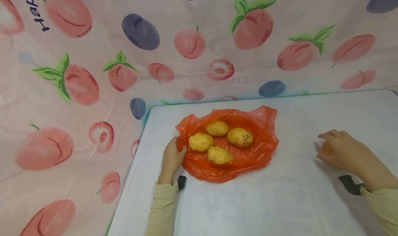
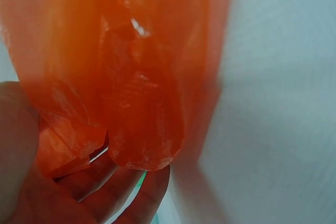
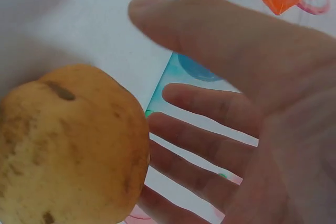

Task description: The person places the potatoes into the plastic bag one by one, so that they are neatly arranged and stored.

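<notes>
An orange-red plastic bag (image 1: pixel 245 160) lies spread on the white table, with several yellow potatoes (image 1: pixel 219 155) resting on it. My left hand (image 1: pixel 172 156) holds the bag's left edge. In the left wrist view, the thumb is on one side of the orange film (image 2: pixel 142 103) and the fingers are behind it. Over at the right, my right hand (image 1: pixel 343 151) is around a single potato (image 1: pixel 327 148), mostly hidden under it in the head view. In the right wrist view, thumb and fingers are spread apart, and the brown-marked potato (image 3: pixel 73 145) lies against or just beside the fingertips.
The white table (image 1: pixel 286 201) carries the bag and potatoes. A cloth (image 1: pixel 186 77) printed with peaches and other fruit hangs along its back and left edges. Black straps (image 1: pixel 349 185) show at both wrists.
</notes>
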Available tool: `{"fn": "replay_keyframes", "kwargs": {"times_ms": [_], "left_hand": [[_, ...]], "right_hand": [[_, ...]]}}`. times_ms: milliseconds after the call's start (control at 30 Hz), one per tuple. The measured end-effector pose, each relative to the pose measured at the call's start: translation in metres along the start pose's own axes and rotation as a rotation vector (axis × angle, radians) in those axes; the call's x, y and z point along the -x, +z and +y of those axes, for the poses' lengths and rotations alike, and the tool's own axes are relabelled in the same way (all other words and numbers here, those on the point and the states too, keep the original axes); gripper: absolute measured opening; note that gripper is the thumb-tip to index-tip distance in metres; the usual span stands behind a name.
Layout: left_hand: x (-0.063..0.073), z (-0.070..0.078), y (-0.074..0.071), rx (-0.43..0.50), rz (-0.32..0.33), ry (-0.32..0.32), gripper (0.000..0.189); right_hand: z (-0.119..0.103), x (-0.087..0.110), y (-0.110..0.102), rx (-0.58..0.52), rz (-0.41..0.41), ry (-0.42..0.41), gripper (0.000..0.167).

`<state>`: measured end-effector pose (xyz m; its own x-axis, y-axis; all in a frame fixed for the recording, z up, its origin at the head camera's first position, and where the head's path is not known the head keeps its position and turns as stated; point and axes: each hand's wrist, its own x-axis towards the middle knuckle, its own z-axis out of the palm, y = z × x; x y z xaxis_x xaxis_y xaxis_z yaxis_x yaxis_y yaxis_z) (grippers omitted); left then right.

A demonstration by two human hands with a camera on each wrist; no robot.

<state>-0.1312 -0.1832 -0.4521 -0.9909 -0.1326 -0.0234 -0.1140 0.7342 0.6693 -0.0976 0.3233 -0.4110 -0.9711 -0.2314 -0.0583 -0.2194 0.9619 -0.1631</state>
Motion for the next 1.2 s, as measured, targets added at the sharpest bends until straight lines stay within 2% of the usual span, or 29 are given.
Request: {"fn": "replay_keyframes", "kwargs": {"times_ms": [267, 533, 733, 1033, 1200], "left_hand": [[0.000, 0.000, -0.001, -0.006, -0.002, -0.007, 0.046], [0.000, 0.000, -0.001, 0.000, -0.002, -0.006, 0.046], [0.000, 0.000, -0.001, 0.000, -0.015, -0.020, 0.047], [0.001, 0.001, -0.001, 0.002, -0.019, -0.033, 0.046], [0.001, 0.001, -0.002, 0.008, -0.021, -0.035, 0.045]], "right_hand": [[0.014, 0.000, 0.002, -0.044, -0.011, -0.008, 0.059], [0.020, -0.001, 0.001, -0.087, -0.007, 0.022, 0.059], [0.024, -0.002, 0.003, -0.098, 0.011, -0.004, 0.051], [0.024, -0.005, 0.000, -0.102, -0.033, -0.005, 0.049], [0.019, -0.007, -0.001, -0.108, 0.019, -0.046, 0.049]]}}
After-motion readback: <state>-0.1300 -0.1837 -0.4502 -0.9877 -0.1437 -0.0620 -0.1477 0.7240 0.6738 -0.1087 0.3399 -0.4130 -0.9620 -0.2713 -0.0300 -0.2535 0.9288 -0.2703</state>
